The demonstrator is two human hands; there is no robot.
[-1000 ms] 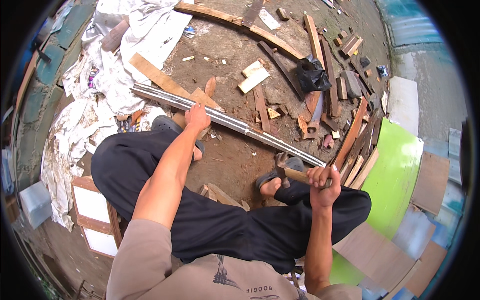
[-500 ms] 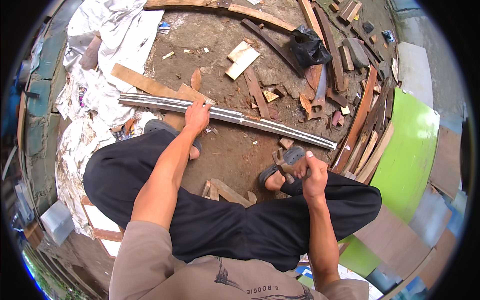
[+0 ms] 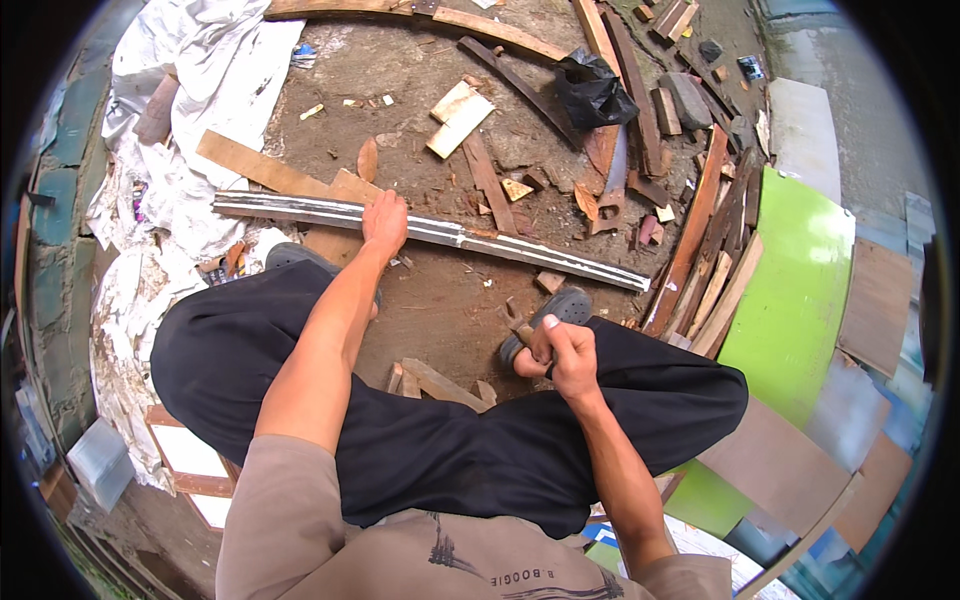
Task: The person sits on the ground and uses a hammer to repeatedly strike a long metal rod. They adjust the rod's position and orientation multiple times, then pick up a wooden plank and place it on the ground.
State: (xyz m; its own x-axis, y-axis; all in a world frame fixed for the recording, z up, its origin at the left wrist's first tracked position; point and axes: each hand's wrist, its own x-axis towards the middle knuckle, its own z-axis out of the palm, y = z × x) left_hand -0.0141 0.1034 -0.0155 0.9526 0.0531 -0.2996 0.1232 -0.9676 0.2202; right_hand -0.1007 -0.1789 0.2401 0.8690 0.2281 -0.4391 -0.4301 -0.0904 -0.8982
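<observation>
Long white-streaked plank (image 3: 555, 259) | lying crosswise, right end nearer | hammer (image 3: 518, 324) | held, head forward-left

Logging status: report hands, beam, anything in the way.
Left hand on beam. Right hand gripping hammer, off the beam. Block by beam's near side, right half.

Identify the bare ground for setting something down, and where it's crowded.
Bare soil lies between the striped plank and the black trousers; another patch between the white sheet and the dark strip. Crowded: left of the green panel, where wood strips lie bunched.
</observation>
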